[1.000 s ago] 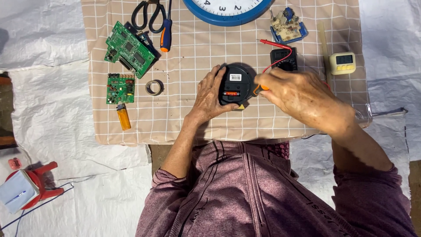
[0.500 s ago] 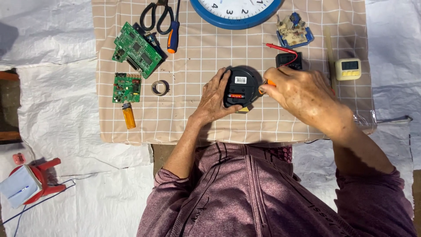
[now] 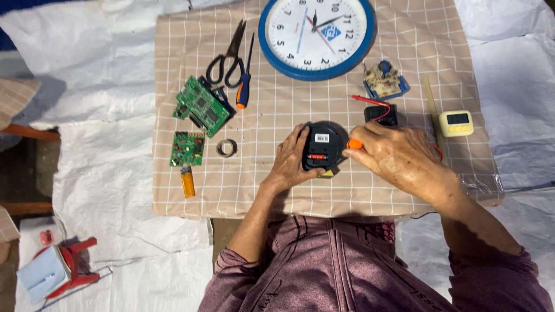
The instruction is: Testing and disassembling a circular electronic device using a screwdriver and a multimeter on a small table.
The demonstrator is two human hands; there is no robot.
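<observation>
Head view: your left hand steadies the round black clock mechanism on the checked cloth over the table, fingers wrapped on its left edge, grip closed on the housing. Your right hand has its grip closed on an orange-handled tool; only the handle end shows, pressed against the right edge of the mechanism. Tip is hidden, so you can't tell what it engages.

Step, as I read it: you're working on the back of the mechanism with the tool, mid-operation, housing not yet opened or shifted. Next move likely needs the left hand holding it flat against the cloth while the tool turns or pries; keep the force low, since a slip would run the tool toward your left fingers.

Count on the cloth:
- 1 blue-rimmed wall clock, top centre
- 1 pair of black scissors
- 1 screwdriver with orange-and-blue handle, just beside the scissors
- 2 green circuit boards: large, small
- 1 small metal ring
- 1 orange lighter
- 1 small board on a blue base
- 1 black box with red lead, just above your right hand
- 1 yellow timer, right edge

Off the table, lower left: one red-and-blue object, kind unclear.
</observation>
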